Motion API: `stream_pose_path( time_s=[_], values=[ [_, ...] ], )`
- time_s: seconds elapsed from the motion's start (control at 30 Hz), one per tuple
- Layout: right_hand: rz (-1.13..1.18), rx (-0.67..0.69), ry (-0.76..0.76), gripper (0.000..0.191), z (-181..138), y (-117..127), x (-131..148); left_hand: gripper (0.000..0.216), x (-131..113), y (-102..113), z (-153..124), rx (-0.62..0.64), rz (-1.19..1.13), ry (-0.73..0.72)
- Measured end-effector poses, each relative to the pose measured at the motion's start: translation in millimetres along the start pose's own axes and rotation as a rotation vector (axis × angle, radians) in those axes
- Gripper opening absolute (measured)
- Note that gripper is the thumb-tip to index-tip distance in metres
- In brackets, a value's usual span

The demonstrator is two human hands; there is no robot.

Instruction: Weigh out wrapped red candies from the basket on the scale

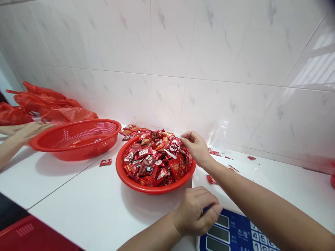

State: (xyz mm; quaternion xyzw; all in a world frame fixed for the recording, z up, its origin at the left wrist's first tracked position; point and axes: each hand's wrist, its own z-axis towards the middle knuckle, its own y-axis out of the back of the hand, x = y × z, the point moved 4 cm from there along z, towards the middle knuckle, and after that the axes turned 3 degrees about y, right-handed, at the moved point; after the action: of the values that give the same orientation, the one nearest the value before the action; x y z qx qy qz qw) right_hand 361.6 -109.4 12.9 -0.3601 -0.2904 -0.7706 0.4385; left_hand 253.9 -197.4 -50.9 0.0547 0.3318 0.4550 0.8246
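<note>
My right hand point(195, 145) reaches over the far right rim of a round red basket point(154, 190). Its thumb and forefinger pinch the edge of a red lollipop point(175, 145) that has a white double-happiness sign and a white stick. Red-wrapped sweets point(153, 162) are heaped up to the basket's rim. Nearer to me, my left hand point(197, 211) is loosely curled just in front of the basket, above the corner of a blue scale point(238, 232). The inside of its fingers is hidden, so I cannot see if it holds anything.
At left, another person's hands point(28, 130) are by a larger red basket point(78, 153) with a few packets inside. Red plastic bags point(44, 99) lie behind it. Loose sweets point(131, 130) lie by the tiled wall, one packet point(105, 162) between the baskets, and scraps point(251, 158) at right.
</note>
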Motion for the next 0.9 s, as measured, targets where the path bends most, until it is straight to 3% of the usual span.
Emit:
stream_pose_path(
  time_s=[0.1,0.23,0.33,0.43,0.5,0.6,0.67,0.77,0.9],
  values=[
    [0.084,-0.091,-0.012,0.019,-8.8,17.5,11.9,0.025,8.1,2.9,-1.6,-0.057,-0.166,0.189],
    [0.119,-0.113,-0.039,0.019,-33.3,46.8,30.3,0.032,26.0,-1.9,-7.7,-0.148,-0.57,0.505],
    [0.077,-0.099,-0.063,0.013,-59.5,70.5,38.8,0.038,29.7,-3.8,-6.6,-0.203,-0.771,0.59],
    [-0.001,-0.102,-0.078,0.008,-90.2,86.7,42.3,0.04,23.7,-4.2,-2.3,-0.17,-0.866,0.593],
    [-0.075,-0.07,-0.052,0.003,-110.5,88.7,44.3,0.044,17.8,-6.6,-1.6,-0.093,-0.874,0.603],
    [-0.233,0.046,0.108,0.008,-135.3,81.8,50.8,0.045,11.4,-11.4,-4.9,0.033,-0.785,0.623],
    [-0.303,0.089,0.18,0.01,-145.4,80.2,53.2,0.04,10.3,-11.9,-7.5,0.056,-0.708,0.613],
    [-0.403,0.07,0.123,0.012,-148.0,93.7,47.6,0.032,14.0,-5.1,-8.1,-0.072,-0.637,0.592],
    [-0.73,0.097,-0.062,0.033,-134.3,132.2,22.2,0.023,22.1,6.9,-5.8,-0.32,-0.57,0.642]
  ],
)
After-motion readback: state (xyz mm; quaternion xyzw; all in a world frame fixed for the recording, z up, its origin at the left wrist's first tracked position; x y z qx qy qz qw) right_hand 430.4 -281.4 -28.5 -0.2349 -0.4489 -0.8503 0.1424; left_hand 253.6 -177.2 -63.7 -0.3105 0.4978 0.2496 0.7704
